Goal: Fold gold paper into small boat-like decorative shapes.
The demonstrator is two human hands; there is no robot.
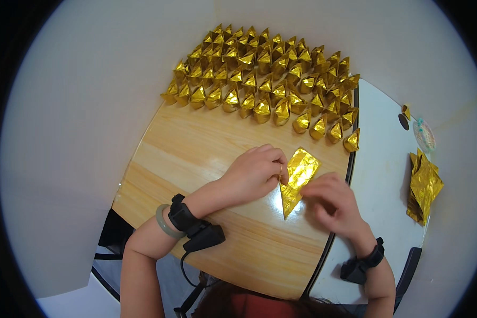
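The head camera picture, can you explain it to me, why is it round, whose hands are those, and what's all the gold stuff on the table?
This is one picture from a wide fisheye camera worn on a person's head, looking down at their own hands. That lens makes the view round and bends straight edges.

The left hand and right hand are both pressing on a partly folded sheet of gold paper, which lies on a wooden board. Each wrist carries a black strap; the left also has a pale green bangle.

At the far end of the board stand rows of finished gold paper folds, small boat-like shapes. To the right, on a white surface, lies a stack of unfolded gold sheets.
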